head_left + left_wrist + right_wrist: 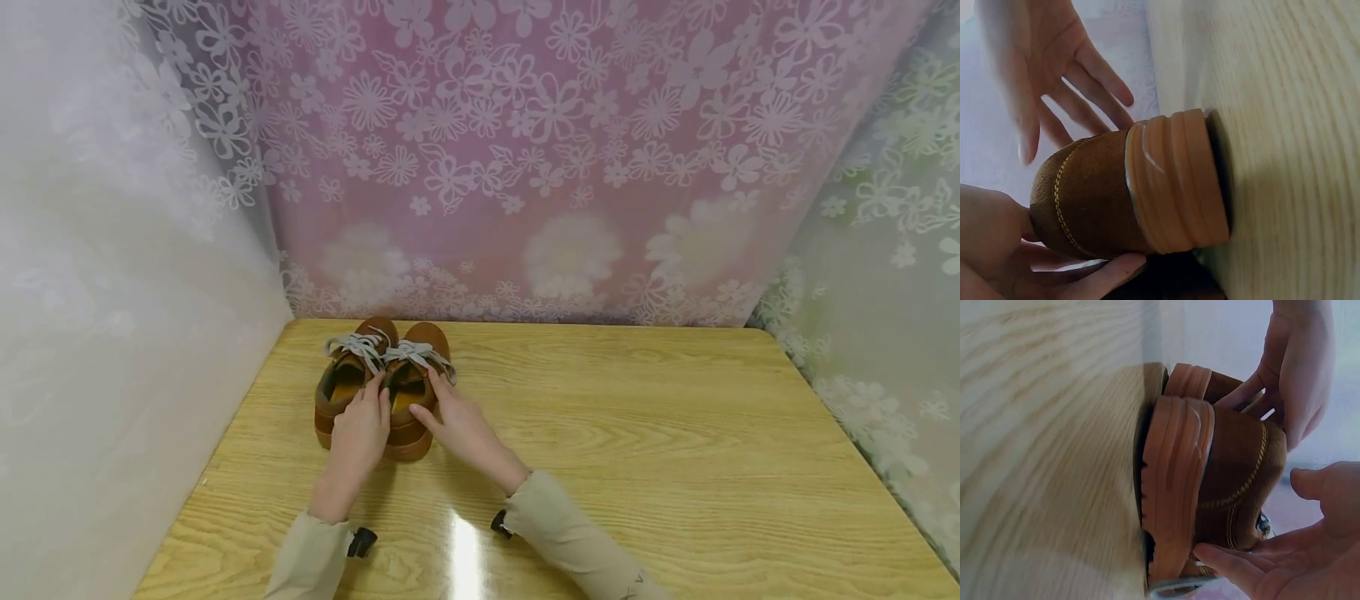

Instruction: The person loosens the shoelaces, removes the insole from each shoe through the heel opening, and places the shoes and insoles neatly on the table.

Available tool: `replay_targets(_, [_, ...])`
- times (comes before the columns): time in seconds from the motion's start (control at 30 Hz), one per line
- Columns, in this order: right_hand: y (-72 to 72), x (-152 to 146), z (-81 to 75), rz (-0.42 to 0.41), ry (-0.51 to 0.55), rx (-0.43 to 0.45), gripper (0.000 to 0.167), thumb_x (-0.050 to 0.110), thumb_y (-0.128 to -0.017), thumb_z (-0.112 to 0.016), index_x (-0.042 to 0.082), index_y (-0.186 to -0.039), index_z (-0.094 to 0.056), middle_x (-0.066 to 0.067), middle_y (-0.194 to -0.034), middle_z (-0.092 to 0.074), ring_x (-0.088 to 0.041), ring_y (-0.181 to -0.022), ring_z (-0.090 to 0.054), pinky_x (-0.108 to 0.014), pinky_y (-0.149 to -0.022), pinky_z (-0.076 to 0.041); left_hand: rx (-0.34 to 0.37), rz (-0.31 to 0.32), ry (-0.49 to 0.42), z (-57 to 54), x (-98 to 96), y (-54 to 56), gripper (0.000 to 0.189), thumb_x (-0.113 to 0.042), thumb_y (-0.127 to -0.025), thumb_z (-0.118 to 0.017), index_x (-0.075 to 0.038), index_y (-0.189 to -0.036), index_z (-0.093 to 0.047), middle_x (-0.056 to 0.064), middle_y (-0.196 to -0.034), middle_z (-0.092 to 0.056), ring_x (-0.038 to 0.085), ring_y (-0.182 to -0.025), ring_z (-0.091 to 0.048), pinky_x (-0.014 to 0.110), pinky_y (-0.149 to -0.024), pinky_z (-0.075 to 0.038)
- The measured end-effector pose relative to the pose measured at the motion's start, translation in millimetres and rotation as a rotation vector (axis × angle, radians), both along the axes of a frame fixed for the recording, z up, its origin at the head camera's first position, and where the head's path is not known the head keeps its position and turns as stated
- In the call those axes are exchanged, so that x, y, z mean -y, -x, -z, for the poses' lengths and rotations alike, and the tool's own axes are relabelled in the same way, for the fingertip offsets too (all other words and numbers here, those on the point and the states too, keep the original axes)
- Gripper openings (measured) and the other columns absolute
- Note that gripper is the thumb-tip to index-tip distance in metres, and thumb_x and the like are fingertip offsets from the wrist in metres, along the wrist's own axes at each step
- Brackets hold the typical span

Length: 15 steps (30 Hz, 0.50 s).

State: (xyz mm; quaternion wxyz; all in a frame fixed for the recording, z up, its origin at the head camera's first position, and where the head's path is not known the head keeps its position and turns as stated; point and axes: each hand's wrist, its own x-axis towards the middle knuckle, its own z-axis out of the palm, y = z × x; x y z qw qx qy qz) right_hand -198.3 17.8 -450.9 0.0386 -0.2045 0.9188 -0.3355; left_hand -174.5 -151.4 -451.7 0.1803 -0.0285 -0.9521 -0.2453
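Two brown lace-up shoes stand side by side, soles down, at the far left part of the wood-grained worktop (637, 433), toes towards the pink flowered curtain (480, 150). The left hand (362, 433) reaches in between the left shoe (342, 390) and the right shoe (405, 397), its fingers stretched along the right shoe's inner side; its thumb lies up by the heel collar (the tip is hidden, so I cannot tell whether it pinches). The right hand (459, 423) is spread, fingertips touching the right shoe's outer side near the pale laces (414, 353), and its thumb stands apart from the fingers, clear of the heel in the right wrist view. Yellow stitching (1060, 200) curves round that heel, above a ridged tan sole (1175, 181).
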Motion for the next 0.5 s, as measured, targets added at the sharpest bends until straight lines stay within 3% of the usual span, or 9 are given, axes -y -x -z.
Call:
replay_targets(0.1, [-0.6,4.7,0.7,0.004,-0.009,0.026,0.075,0.046,-0.105,-0.053,0.005,-0.161,-0.024,-0.028,-0.159,-0.03,-0.044,-0.139,-0.044,-0.061,-0.108,-0.042,0.041,-0.015,-0.006,1.1,0.3,-0.9,0.037,-0.014,-0.107,-0.05,0.008,-0.136,-0.057,0.018,-0.067,-0.067,0.028,-0.043,-0.055,0.037,-0.037,-0.04])
replay_targets(0.2, [-0.5,6.9,0.9,0.018,-0.001,0.055,0.075,0.047,-0.105,-0.053,0.008,-0.162,-0.023,-0.026,-0.161,-0.029,-0.044,-0.141,-0.042,-0.066,-0.109,-0.038,0.108,-0.036,-0.035,1.2,2.5,-0.7,0.039,-0.016,-0.108,-0.047,0.006,-0.139,-0.056,0.006,-0.046,-0.049,0.019,-0.034,-0.04,0.031,-0.035,-0.03])
replay_targets(0.37, [-0.1,7.4,0.0,0.026,0.013,0.072,0.075,0.047,-0.105,-0.052,0.01,-0.163,-0.021,-0.025,-0.162,-0.028,-0.045,-0.141,-0.041,-0.066,-0.109,-0.037,0.193,-0.037,-0.09,0.2,4.5,2.9,0.042,-0.017,-0.108,-0.043,0.006,-0.141,-0.054,0.008,-0.051,-0.054,0.018,-0.036,-0.039,0.032,-0.038,-0.032])
replay_targets(0.5, [0.0,6.5,-0.9,0.041,0.018,0.068,0.075,0.046,-0.105,-0.054,0.009,-0.162,-0.023,-0.025,-0.161,-0.029,-0.045,-0.142,-0.04,-0.065,-0.109,-0.038,0.183,-0.022,-0.085,-0.4,2.1,6.3,0.043,-0.014,-0.106,-0.042,0.011,-0.138,-0.056,0.019,-0.066,-0.066,0.022,-0.04,-0.047,0.039,-0.042,-0.04])
